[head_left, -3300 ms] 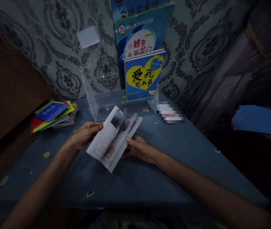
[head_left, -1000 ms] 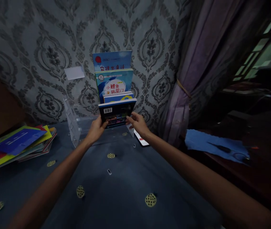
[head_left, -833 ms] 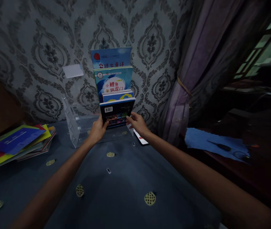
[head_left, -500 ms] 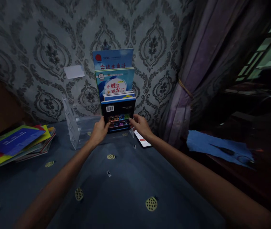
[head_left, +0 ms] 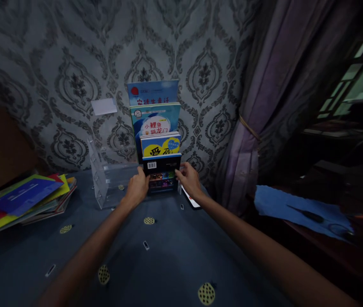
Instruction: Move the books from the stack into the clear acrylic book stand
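Note:
My left hand (head_left: 137, 186) and my right hand (head_left: 189, 179) grip the two side edges of a black book (head_left: 160, 164), whose barcode faces me. It stands at the front of a clear acrylic rack (head_left: 100, 181), low against the tiers. Behind it, stepped upward, rise a yellow and blue book (head_left: 161, 146), a light-blue picture book (head_left: 156, 121) and a taller blue book (head_left: 152, 91). The rack's left part holds no books. Part of each hand's fingers is hidden behind the black book.
A phone (head_left: 193, 200) lies beside my right hand. On the left is a pile of colourful books (head_left: 31, 196). Scissors (head_left: 322, 219) rest on a blue cloth (head_left: 271, 200) at the right. A tied curtain (head_left: 242, 140) hangs by the patterned wall (head_left: 203, 76).
The black book has come down in front of the others, with both hands on it, uncovering more of the yellow and blue cover. The whole view has shifted slightly.

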A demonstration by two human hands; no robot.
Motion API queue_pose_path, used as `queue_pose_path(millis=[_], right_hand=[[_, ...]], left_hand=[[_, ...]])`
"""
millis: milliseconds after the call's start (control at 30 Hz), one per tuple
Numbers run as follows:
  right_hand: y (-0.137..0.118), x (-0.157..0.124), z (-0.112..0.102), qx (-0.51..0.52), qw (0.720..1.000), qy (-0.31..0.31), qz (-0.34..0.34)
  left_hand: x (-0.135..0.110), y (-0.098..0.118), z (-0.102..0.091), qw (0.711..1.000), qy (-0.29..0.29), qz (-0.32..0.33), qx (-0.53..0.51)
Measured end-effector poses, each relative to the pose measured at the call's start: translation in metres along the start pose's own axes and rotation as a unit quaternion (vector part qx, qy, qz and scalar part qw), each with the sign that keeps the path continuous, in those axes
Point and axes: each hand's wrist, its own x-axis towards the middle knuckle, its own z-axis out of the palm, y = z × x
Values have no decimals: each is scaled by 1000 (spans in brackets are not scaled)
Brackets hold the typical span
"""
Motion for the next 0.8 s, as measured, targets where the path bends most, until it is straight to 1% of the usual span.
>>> queue_pose_path(millis=[167,300,400,500,600,800], right_hand=[[4,-1,-2,-5,1000,13,-6],[6,0,-2,-20,999,45,-17],[6,1,3,-16,997,66,-21],[6,0,10,15,997,75,-3],[6,0,16,52,995,84,18],[6,1,22,64,993,94,28]], left_hand=[[-2,1,3,1000,9,-6,-10],[-3,3,5,1000,13,-12,-11],[-4,4,6,1000,21,-6,-5],[-4,5,7,1000,21,3,4],[-3,7,6,1000,4,0,7],[-3,11,5,1000,-5,-1,16]])
